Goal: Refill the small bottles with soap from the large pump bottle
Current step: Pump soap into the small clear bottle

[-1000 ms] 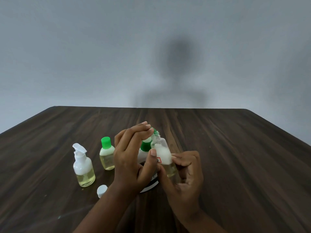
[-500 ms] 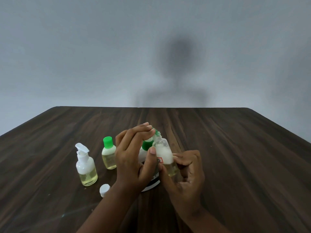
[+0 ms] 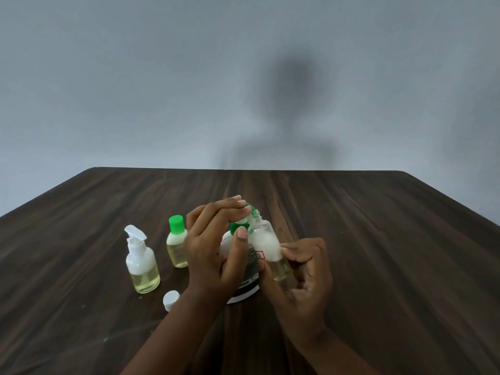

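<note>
left hand [image 3: 208, 255] fingers flat together, pressing the pump bottle [image 3: 244, 289] top, right hand [image 3: 303, 277] pinching the tilted little bottle [image 3: 266, 243]

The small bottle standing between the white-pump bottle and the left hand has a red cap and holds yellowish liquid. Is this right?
Not quite. The head view shows a green cap, not red, on the small bottle. It does stand between the white-pump bottle and the left hand, holding yellowish liquid.
</note>
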